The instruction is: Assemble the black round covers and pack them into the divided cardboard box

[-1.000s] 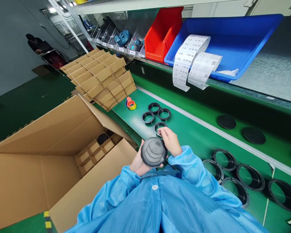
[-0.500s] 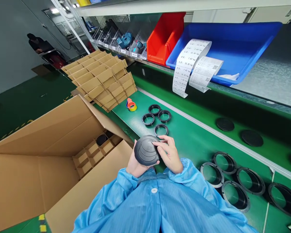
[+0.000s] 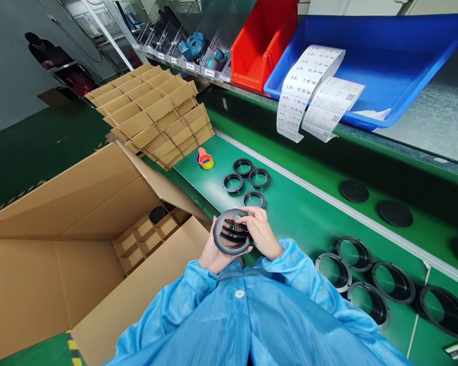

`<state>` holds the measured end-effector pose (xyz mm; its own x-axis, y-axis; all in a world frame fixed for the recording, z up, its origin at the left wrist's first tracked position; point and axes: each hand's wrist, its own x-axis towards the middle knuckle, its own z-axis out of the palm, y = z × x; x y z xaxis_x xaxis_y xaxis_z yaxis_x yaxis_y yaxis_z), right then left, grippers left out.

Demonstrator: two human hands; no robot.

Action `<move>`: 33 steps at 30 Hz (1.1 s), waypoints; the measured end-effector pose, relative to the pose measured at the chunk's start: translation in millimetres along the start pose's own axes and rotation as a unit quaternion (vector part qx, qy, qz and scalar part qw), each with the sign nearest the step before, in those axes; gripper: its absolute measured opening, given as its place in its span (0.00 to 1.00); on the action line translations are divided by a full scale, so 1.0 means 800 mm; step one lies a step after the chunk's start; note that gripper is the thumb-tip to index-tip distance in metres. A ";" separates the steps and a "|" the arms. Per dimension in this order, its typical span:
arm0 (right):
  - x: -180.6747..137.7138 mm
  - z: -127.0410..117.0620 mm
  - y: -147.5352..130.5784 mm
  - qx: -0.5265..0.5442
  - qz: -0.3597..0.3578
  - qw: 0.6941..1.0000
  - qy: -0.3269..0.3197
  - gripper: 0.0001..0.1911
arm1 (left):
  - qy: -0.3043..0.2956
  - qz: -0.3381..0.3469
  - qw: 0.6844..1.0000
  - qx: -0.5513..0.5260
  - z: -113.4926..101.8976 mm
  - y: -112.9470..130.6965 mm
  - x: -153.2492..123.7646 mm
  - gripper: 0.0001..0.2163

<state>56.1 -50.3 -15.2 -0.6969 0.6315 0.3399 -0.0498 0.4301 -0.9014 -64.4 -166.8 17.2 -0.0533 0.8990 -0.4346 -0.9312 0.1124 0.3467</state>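
Note:
Both my hands hold one round black plastic part (image 3: pixel 231 233) in front of my chest, its hollow ribbed inside turned toward me. My left hand (image 3: pixel 212 252) cups it from below and behind. My right hand (image 3: pixel 261 233) grips its right rim with curled fingers. Just beyond the part, three small black rings (image 3: pixel 246 178) and one more ring (image 3: pixel 254 199) lie on the green bench (image 3: pixel 305 213). An open cardboard box (image 3: pixel 80 229) with a divider grid stands to my left, and one cell holds a black part (image 3: pixel 158 214).
Several larger black rings (image 3: pixel 366 277) lie at the right on the bench, and black discs (image 3: pixel 354 191) sit on the raised ledge. A stack of cardboard dividers (image 3: pixel 152 112), a tape roll (image 3: pixel 205 160), a red bin (image 3: pixel 261 46) and a blue tray (image 3: pixel 366 61) with paper slips stand behind.
The black part has been flipped in my hands: its domed outer face showed earlier, now its hollow inside faces me. Both hands stayed on it and shifted slightly left.

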 end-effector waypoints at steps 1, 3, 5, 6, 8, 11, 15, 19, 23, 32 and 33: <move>0.001 0.000 0.001 0.015 0.017 1.000 -0.001 0.27 | -0.002 -0.004 1.000 -0.003 0.000 0.002 0.003 0.27; 0.004 0.000 0.004 0.043 0.056 0.998 0.002 0.29 | -0.007 -0.013 1.000 -0.010 0.000 0.005 0.009 0.29; 0.007 0.001 0.008 0.063 0.089 0.994 0.008 0.31 | -0.006 -0.018 1.000 -0.016 0.000 0.008 0.015 0.31; 0.009 0.001 0.011 0.069 0.101 0.992 0.012 0.31 | -0.003 -0.020 1.000 -0.017 0.001 0.010 0.018 0.31; 0.014 0.002 0.016 0.075 0.117 0.990 0.015 0.32 | 0.006 -0.023 1.000 -0.018 0.001 0.013 0.022 0.32; 0.019 0.001 0.022 0.065 0.124 0.990 0.011 0.33 | 0.006 -0.024 1.000 -0.020 -0.001 0.017 0.030 0.31; 0.016 0.008 0.027 -0.058 0.046 0.996 -0.049 0.36 | 0.029 -0.014 0.999 -0.028 -0.013 0.023 0.047 0.29; 0.003 0.028 0.033 -0.211 -0.029 0.960 -0.180 0.43 | 0.118 -0.008 0.992 -0.041 -0.035 0.025 0.068 0.29; 0.005 0.038 0.053 -0.206 0.011 0.957 -0.206 0.41 | 0.140 -0.034 0.989 -0.031 -0.051 0.025 0.087 0.29; 0.067 0.031 0.114 -0.128 0.169 0.945 -0.250 0.59 | 0.093 -0.111 0.989 0.015 -0.065 0.035 0.132 0.31; 0.075 0.030 0.121 -0.150 0.172 0.945 -0.234 0.59 | 0.094 -0.100 0.990 0.021 -0.067 0.037 0.133 0.32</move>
<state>-8.0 13.8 -88.6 -0.8791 0.4419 -0.1783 0.3927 0.4599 -0.7964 -117.1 -90.1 -63.4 0.0602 0.7633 -0.6433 -0.9144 0.3006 0.2712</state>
